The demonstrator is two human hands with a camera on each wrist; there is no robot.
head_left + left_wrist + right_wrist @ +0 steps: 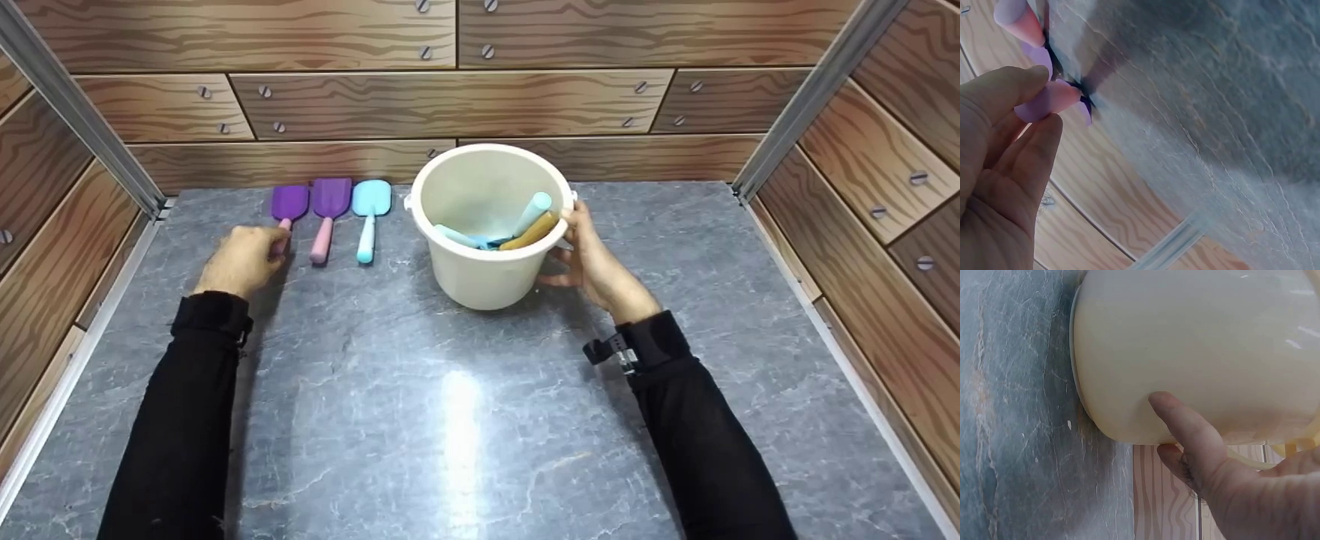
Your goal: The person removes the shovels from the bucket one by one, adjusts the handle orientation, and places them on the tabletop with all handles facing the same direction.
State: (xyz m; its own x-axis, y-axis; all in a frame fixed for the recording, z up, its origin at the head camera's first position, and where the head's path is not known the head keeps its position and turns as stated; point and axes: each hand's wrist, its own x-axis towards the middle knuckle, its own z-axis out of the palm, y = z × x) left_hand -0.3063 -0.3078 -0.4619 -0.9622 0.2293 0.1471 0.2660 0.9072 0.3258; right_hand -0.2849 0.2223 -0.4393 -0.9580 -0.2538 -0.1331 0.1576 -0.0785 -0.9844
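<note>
My left hand [244,259] pinches the pink handle [1050,101] of the leftmost toy shovel between thumb and fingertips; its purple blade [289,202] points to the back wall. Just right of it lie a second purple shovel with a pink handle [322,240] and a light blue shovel [367,232]. A cream bucket [487,277] stands upright on the table. Against its right side rests my right hand [600,266], fingers spread, one fingertip pressed to the wall in the right wrist view. Inside the bucket are light blue pieces [534,210] and a mustard-yellow piece [532,231], partly hidden by the rim.
Wood-patterned panels [450,105] close off the back and both sides of the grey marbled table [360,420]. Metal corner posts [817,97] rise at the back left and back right. A bright reflection lies on the tabletop in front of the bucket.
</note>
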